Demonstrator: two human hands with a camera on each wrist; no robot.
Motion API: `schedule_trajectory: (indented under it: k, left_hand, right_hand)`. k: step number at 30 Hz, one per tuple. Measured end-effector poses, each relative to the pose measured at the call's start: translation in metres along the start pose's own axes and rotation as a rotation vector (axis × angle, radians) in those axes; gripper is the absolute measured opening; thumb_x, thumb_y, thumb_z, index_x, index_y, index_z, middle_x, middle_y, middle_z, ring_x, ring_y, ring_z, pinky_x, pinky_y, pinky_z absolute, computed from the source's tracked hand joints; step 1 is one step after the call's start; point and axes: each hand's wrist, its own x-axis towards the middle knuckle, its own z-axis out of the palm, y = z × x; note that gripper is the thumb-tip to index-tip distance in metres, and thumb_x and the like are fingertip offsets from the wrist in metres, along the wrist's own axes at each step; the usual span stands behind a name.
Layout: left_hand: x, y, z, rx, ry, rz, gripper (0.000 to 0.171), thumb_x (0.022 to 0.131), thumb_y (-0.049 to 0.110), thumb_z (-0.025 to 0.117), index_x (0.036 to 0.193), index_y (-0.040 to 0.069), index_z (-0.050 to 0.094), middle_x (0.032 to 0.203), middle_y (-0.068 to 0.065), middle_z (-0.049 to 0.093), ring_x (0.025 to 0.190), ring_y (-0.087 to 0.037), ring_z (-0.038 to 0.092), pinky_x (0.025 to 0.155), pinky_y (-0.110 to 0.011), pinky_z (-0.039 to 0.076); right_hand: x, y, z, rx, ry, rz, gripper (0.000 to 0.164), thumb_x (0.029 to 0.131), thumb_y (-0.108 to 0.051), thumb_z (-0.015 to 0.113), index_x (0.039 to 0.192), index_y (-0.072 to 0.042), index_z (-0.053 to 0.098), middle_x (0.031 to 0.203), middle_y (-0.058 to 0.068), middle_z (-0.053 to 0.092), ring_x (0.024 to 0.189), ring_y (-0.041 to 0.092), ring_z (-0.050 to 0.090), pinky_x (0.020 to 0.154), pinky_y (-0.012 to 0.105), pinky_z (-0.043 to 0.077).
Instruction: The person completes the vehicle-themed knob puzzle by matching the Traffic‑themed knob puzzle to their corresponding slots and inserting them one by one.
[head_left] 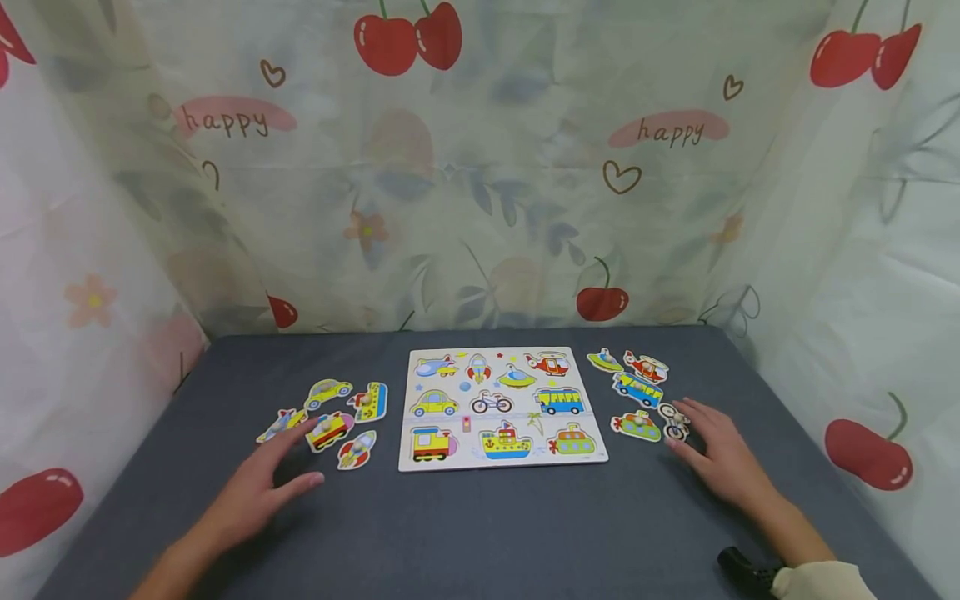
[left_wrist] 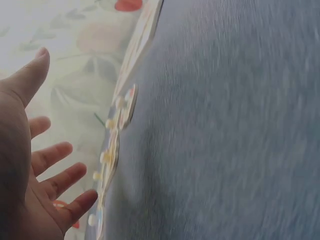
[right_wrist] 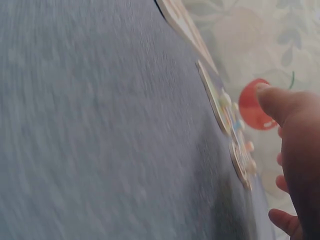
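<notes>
A white puzzle board with printed vehicle shapes lies mid-table. My left hand is held with fingers extended and thumb apart, its fingertips right at the train piece and the airplane piece. Around them lie a yellow car piece, a boat piece and a rocket piece. My right hand, fingers loosely spread and holding nothing, is beside the bicycle piece. Near it are a submarine piece, a bus piece, a helicopter piece and a flying saucer piece.
Small knobs stick up from the pieces in the wrist views. A dark grey cloth covers the table. Curtains with cherries and the word happy enclose its back and sides. A black band is around the right wrist.
</notes>
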Motion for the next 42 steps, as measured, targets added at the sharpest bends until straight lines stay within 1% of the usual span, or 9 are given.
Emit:
schedule_trajectory:
  k: [4, 9, 15, 17, 20, 26, 31, 36, 42]
  left_hand:
    - [0.0, 0.009, 0.005, -0.055, 0.037, 0.012, 0.063, 0.089, 0.028, 0.073, 0.143, 0.011, 0.046, 0.134, -0.015, 0.054, 0.113, -0.033, 0.056, 0.089, -0.056, 0.046]
    - [0.002, 0.017, 0.013, -0.145, 0.041, -0.045, 0.06, 0.089, 0.025, 0.072, 0.141, 0.007, 0.048, 0.134, -0.015, 0.055, 0.113, -0.032, 0.058, 0.086, -0.051, 0.049]
    - [0.003, 0.021, 0.03, -0.185, 0.102, -0.093, 0.058, 0.085, 0.02, 0.077, 0.136, 0.006, 0.052, 0.129, -0.014, 0.06, 0.111, -0.03, 0.06, 0.087, -0.045, 0.05]
    - [0.003, 0.024, 0.035, -0.208, 0.116, -0.09, 0.056, 0.085, 0.018, 0.077, 0.135, 0.006, 0.054, 0.127, -0.014, 0.061, 0.109, -0.03, 0.061, 0.085, -0.042, 0.051]
    - [0.004, 0.028, 0.041, -0.26, 0.123, -0.087, 0.052, 0.085, 0.015, 0.076, 0.132, 0.005, 0.056, 0.124, -0.013, 0.063, 0.106, -0.029, 0.063, 0.085, -0.038, 0.052]
    - [0.002, 0.034, 0.053, -0.409, 0.11, -0.054, 0.046, 0.085, 0.009, 0.075, 0.128, 0.002, 0.059, 0.12, -0.012, 0.065, 0.105, -0.027, 0.064, 0.085, -0.032, 0.052]
    - [0.004, 0.038, 0.06, -0.506, 0.082, -0.086, 0.046, 0.084, 0.005, 0.075, 0.127, -0.001, 0.059, 0.121, -0.016, 0.064, 0.109, -0.03, 0.062, 0.087, -0.031, 0.051]
    - [0.005, 0.043, 0.063, -0.52, 0.065, -0.139, 0.046, 0.085, 0.008, 0.075, 0.127, 0.0, 0.059, 0.124, -0.015, 0.063, 0.114, -0.029, 0.061, 0.092, -0.036, 0.049]
    - [0.01, 0.048, 0.068, -0.479, 0.029, -0.166, 0.045, 0.085, 0.011, 0.076, 0.127, 0.003, 0.061, 0.125, -0.012, 0.063, 0.117, -0.027, 0.059, 0.097, -0.04, 0.045]
  right_hand:
    - [0.001, -0.011, 0.002, 0.061, 0.001, 0.043, 0.058, 0.094, -0.03, 0.065, 0.138, 0.002, 0.047, 0.14, 0.032, 0.041, 0.127, 0.052, 0.034, 0.097, 0.067, 0.026]
    - [0.003, -0.022, 0.007, 0.098, 0.055, 0.073, 0.051, 0.094, -0.024, 0.065, 0.135, 0.002, 0.049, 0.135, 0.03, 0.047, 0.123, 0.049, 0.04, 0.096, 0.065, 0.029]
    - [0.008, -0.034, 0.013, 0.148, 0.116, 0.171, 0.046, 0.096, -0.025, 0.062, 0.132, 0.003, 0.054, 0.121, 0.023, 0.058, 0.102, 0.035, 0.058, 0.078, 0.046, 0.049]
    - [0.009, -0.037, 0.015, 0.167, 0.131, 0.196, 0.045, 0.096, -0.025, 0.063, 0.131, 0.003, 0.056, 0.118, 0.021, 0.06, 0.099, 0.032, 0.059, 0.075, 0.041, 0.05]
    - [0.012, -0.041, 0.017, 0.206, 0.144, 0.237, 0.044, 0.097, -0.027, 0.062, 0.129, 0.002, 0.057, 0.116, 0.02, 0.062, 0.1, 0.031, 0.06, 0.078, 0.041, 0.048]
    - [0.016, -0.045, 0.02, 0.279, 0.099, 0.354, 0.045, 0.099, -0.03, 0.057, 0.131, 0.002, 0.056, 0.115, 0.021, 0.062, 0.101, 0.032, 0.057, 0.083, 0.044, 0.044]
    - [0.018, -0.047, 0.024, 0.302, 0.06, 0.399, 0.044, 0.099, -0.028, 0.058, 0.131, 0.002, 0.057, 0.115, 0.022, 0.062, 0.102, 0.033, 0.057, 0.086, 0.046, 0.045]
    - [0.022, -0.048, 0.028, 0.268, 0.06, 0.395, 0.041, 0.097, -0.026, 0.061, 0.126, 0.003, 0.061, 0.107, 0.019, 0.064, 0.094, 0.031, 0.058, 0.08, 0.042, 0.044]
    - [0.026, -0.046, 0.031, 0.203, 0.055, 0.372, 0.036, 0.094, -0.021, 0.065, 0.119, 0.005, 0.065, 0.092, 0.012, 0.061, 0.08, 0.024, 0.053, 0.068, 0.035, 0.039]
